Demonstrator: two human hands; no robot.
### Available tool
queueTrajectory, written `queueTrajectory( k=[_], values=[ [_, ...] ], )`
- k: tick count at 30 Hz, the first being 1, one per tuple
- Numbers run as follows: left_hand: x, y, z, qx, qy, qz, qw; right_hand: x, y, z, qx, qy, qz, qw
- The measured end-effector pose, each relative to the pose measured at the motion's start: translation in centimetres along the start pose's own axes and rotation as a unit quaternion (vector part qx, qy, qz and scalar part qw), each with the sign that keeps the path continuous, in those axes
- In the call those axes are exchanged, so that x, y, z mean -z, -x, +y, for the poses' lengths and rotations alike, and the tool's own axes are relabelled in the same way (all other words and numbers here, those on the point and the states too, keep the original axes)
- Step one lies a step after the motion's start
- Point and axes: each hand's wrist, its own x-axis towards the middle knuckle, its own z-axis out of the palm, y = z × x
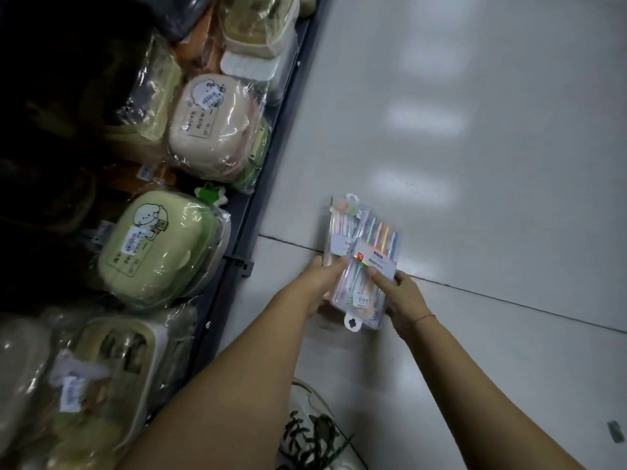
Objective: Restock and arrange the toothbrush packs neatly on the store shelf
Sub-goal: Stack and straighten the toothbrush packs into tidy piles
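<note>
**Forearms out, packs held off the shelf: slip risk**

Both forearms reach forward above a shoe (pixel 312 425) and the floor (pixel 475 164). The toothbrush packs (pixel 364 252) are held between the two hands, over the floor and just beside the shelf (pixel 258 205) edge, not yet on it.

Risk 1: the clear packs lie skewed, one hang tab pointing away and one toward the person. The slick plastic could slide apart and a pack could drop. Pack count: cannot tell.

Risk 2: the shelf front is crowded with wrapped boxes (pixel 159 245). Pushing packs in could nudge one over the edge.

Pose: the left hand (pixel 322 283) grips the stack's left edge, thumb on top. The right hand (pixel 407 296) holds the right side, its fingers (pixel 375 275) closed on the top pack, with the index finger lying across the label. Both hands are at about the same height.
</note>
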Motion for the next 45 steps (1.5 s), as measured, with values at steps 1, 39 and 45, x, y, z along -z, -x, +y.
queueTrajectory(
  k=[1, 39, 45],
  values=[
    [0.3, 1.0, 0.9, -0.012, -0.01, -0.008, 1.0, -0.4, 0.8, -0.6, 0.007, -0.006, -0.008, 1.0],
    [18.0, 68.8, -10.5, -0.463, 0.23, 0.572, 0.637, -23.4, 47.1, -15.0, 0.04, 0.068, -0.624, 0.777],
    [21.4, 69.7, -12.9, -0.415, 0.315, 0.612, 0.595, -32.5, 51.1, -10.1, 0.236, 0.102, -0.533, 0.806]
  ],
)
